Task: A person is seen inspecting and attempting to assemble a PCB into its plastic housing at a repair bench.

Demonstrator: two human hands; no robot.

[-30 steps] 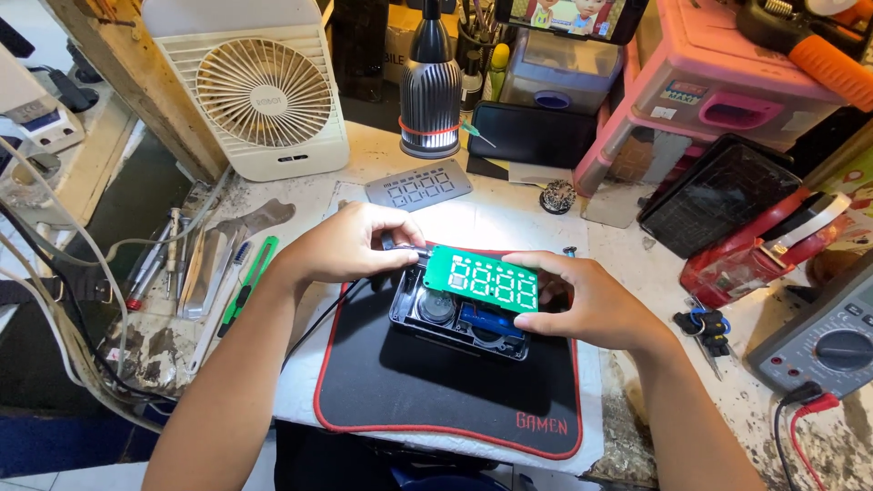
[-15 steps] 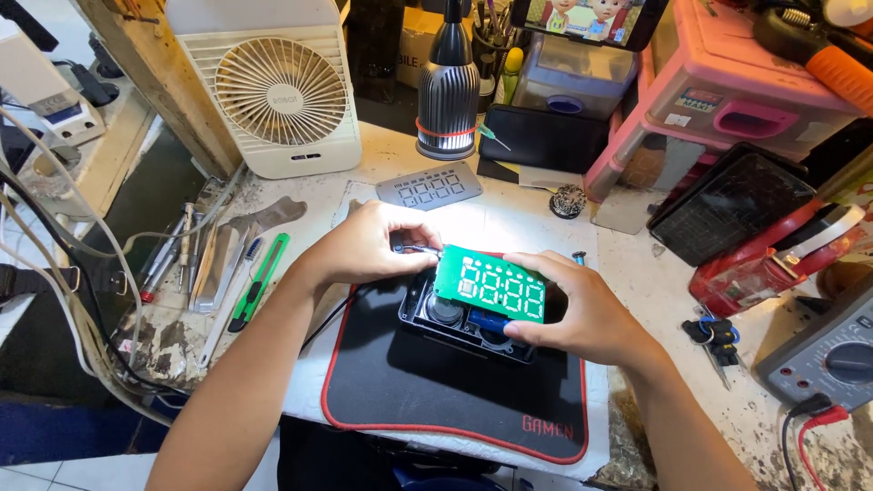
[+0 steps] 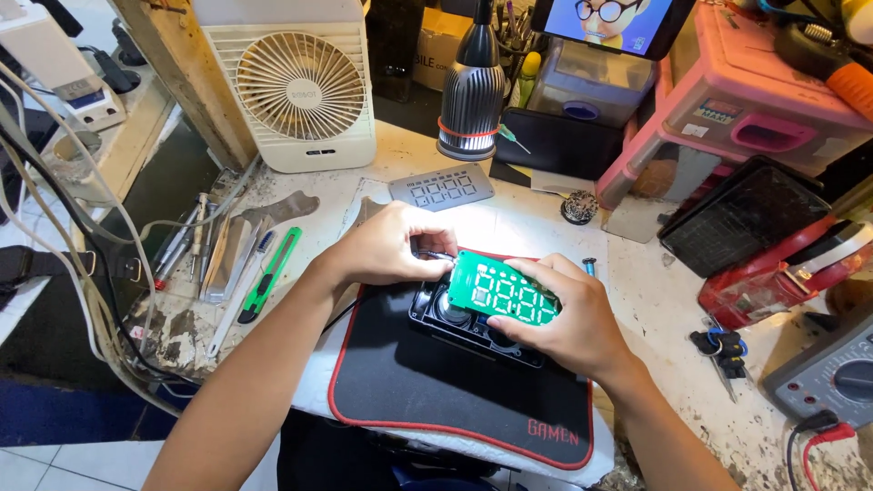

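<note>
Green circuit board [image 3: 503, 292] with digit outlines facing up, long axis running left to right and tilted down toward the right, resting on black plastic casing [image 3: 473, 323] over black red-edged mat [image 3: 455, 391]. Pinched at right edge by right hand [image 3: 568, 318]; left hand [image 3: 396, 244] fingertips curled at casing's left corner, grip unclear. Cluttered, stained workbench [image 3: 673, 309]: white fan [image 3: 305, 86], lamp [image 3: 473, 91], hand tools [image 3: 227, 264].

Circuit board [image 3: 503, 289] green w/ white digit outlines; casing [image 3: 473, 327] under it black. Mat [image 3: 436, 391] black, red edge trim. Fan [image 3: 305, 86] cream-white. Box cutter [image 3: 270, 273] green. Stool [image 3: 727, 100] pink. Bench [image 3: 655, 300] off-white, stained.
</note>
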